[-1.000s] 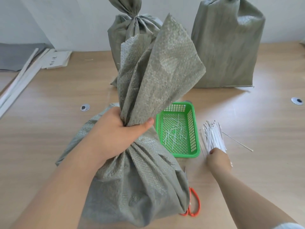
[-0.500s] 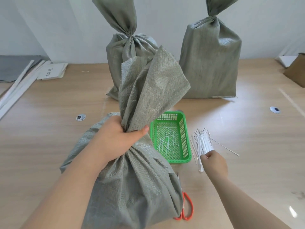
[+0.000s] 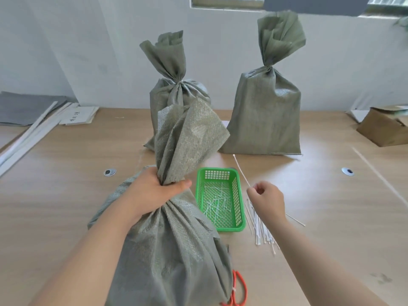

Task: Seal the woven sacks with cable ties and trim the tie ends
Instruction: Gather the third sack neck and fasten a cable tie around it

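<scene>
A grey-green woven sack [image 3: 167, 250] stands at the near edge of the table. My left hand [image 3: 152, 191] is clenched around its gathered neck, and the loose top fans out above my fist. My right hand [image 3: 266, 196] pinches one white cable tie [image 3: 241, 171] that points up and away to the left. Under that hand a bundle of white cable ties [image 3: 261, 230] lies on the table. Orange-handled scissors [image 3: 239, 290] lie by the sack's base, partly hidden by it.
A green mesh basket [image 3: 237, 188] with cut tie ends sits between my hands. Two tied sacks [image 3: 174, 89] [image 3: 267, 115] stand farther back. A cardboard box [image 3: 384, 129] is at the far right, white strips [image 3: 28, 133] and papers at the far left.
My right hand has lifted off the bundle with a single cable tie pinched in its fingers. My left hand has kept its grip on the sack neck. The camera has tilted upward.
</scene>
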The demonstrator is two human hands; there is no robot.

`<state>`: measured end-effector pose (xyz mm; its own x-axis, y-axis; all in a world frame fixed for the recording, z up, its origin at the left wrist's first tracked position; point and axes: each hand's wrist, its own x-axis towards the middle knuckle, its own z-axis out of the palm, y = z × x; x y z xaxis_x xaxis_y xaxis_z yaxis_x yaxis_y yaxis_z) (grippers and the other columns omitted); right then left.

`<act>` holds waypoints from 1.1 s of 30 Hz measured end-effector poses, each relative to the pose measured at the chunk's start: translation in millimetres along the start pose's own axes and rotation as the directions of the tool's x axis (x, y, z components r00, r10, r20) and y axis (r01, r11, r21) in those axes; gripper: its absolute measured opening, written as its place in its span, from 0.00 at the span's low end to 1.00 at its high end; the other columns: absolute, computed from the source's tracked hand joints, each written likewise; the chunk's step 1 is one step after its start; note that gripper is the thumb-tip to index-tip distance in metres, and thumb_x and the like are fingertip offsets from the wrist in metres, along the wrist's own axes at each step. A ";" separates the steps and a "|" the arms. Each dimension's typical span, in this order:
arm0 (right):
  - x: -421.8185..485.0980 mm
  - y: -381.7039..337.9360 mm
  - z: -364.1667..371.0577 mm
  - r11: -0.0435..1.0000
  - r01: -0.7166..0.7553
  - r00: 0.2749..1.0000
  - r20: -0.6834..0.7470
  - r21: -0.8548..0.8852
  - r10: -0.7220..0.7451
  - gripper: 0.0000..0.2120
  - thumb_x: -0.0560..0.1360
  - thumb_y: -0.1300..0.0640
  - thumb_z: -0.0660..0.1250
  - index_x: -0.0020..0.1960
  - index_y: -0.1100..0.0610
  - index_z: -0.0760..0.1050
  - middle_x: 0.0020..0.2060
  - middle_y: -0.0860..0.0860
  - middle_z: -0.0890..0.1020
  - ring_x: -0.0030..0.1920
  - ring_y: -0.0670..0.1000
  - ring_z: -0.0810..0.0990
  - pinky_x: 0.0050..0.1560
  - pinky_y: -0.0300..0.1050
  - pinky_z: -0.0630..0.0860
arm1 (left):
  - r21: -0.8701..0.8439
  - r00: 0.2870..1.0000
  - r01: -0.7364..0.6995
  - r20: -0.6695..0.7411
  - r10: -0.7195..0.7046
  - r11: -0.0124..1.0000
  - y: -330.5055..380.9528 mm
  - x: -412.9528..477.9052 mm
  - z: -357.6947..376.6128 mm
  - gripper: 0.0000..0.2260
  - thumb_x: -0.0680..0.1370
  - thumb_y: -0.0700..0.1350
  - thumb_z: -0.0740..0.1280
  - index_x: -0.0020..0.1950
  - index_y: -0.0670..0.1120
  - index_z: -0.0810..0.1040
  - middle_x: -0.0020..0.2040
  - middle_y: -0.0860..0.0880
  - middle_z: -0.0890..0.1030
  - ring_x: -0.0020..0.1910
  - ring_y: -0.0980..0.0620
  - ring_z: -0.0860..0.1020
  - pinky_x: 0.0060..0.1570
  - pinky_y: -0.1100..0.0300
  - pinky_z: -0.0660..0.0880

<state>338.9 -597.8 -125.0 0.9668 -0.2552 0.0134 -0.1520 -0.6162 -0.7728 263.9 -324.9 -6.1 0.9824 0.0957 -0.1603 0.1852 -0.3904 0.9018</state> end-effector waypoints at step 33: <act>-121.5 -171.5 29.3 0.955 0.084 0.913 0.362 0.284 -0.188 0.06 0.74 0.65 0.64 0.44 0.63 0.80 0.27 0.45 0.72 0.26 0.44 0.67 0.27 0.41 0.70 | -0.378 0.926 -0.031 0.338 0.170 0.925 -37.1 12.2 -45.3 0.22 0.81 0.58 0.63 0.73 0.54 0.67 0.60 0.49 0.81 0.59 0.49 0.80 0.63 0.51 0.75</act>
<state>253.5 -439.3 -12.6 0.9856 0.1527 -0.0726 -0.0058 -0.3986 -0.9171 268.0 -267.8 -23.3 0.9487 -0.2876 -0.1310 0.1314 -0.0179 0.9912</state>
